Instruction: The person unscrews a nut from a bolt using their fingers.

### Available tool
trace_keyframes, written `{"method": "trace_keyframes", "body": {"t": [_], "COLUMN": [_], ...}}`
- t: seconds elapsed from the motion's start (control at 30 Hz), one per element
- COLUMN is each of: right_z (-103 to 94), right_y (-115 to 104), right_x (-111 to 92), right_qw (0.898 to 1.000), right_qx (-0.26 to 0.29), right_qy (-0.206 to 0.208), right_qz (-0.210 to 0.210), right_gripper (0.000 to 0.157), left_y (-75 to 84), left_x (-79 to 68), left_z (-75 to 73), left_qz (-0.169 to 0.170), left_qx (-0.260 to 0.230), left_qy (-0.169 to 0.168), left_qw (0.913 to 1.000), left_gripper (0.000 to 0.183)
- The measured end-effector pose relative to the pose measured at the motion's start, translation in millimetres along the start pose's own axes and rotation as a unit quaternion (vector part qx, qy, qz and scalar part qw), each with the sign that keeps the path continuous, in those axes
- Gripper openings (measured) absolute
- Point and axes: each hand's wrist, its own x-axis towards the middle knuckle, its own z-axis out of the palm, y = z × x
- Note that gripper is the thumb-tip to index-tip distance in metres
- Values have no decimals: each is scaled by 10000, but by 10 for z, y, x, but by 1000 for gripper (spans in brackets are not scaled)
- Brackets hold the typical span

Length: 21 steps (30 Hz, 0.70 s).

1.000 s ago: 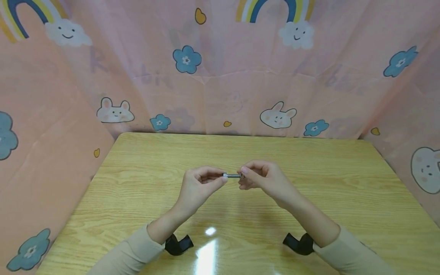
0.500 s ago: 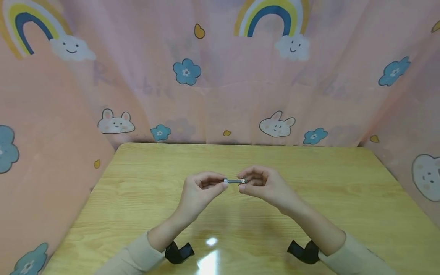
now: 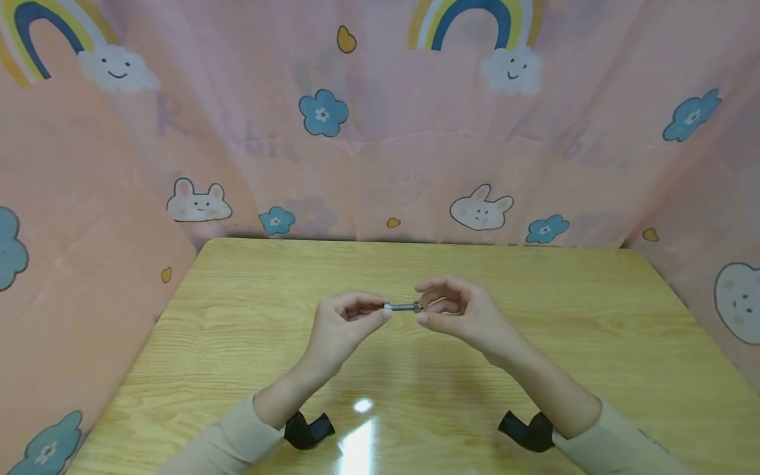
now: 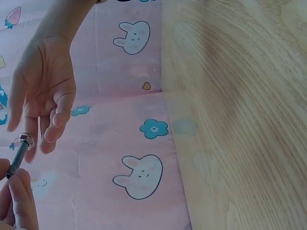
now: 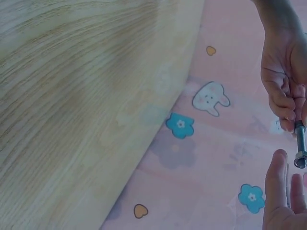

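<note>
Up above the middle of the wood-grain table (image 3: 267, 284), holding a metal bolt (image 3: 404, 307) almost level in the head view, pinched at one end between thumb and fingertips of the left hand (image 3: 344, 328), and partly covered there by those fingers. Out along the bare shank now, on to the other end, and fitted there with a nut (image 4: 26, 139), sitting close to the tip and shown nearly end-on in the right wrist view. Across to the right hand (image 3: 466, 321): relaxed, not clasping, curved loosely about the nut, with thumb and forefinger well parted, one lower, one higher. Impossible to tell about a light fingertip touch on the nut. Seen palm-on in the left wrist view, just behind and beyond the nut. Reaching in from the near side, in pale sleeves (image 3: 237, 425), with black wrist pieces (image 3: 305, 432) jutting inward below both cuffs. Gleaming between those, low on the tabletop, in a bright reflection (image 3: 358, 448). Backed all round by pink cloth (image 3: 380, 158), printed with rainbows (image 3: 503, 33), smiling clouds (image 3: 512, 69), white rabbits (image 3: 482, 210) and blue flowers (image 3: 323, 113).
</note>
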Motion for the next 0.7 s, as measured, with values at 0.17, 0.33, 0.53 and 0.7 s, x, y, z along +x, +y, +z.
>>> {"method": "trace_keyframes", "body": {"t": [0.17, 0.33, 0.53, 0.7], "right_z": [12, 1, -13, -9], "right_y": [-6, 0, 2, 12], "right_x": [7, -21, -26, -37], "right_qw": [10000, 9997, 9992, 9991], "right_qx": [43, -72, -173, -84], "right_qy": [-48, 58, -356, -421], "right_qz": [18, -246, -89, 65], "right_gripper": [26, 19, 27, 25], "left_y": [7, 18, 21, 31], "left_x": [-12, -25, -46, -56], "left_z": [24, 45, 52, 61], "left_qz": [39, 53, 7, 57], "left_qx": [-40, -68, -36, 24], "left_qy": [-59, -67, -27, -61], "left_qw": [10000, 9999, 10000, 10000], "left_gripper": [17, 16, 16, 17]}}
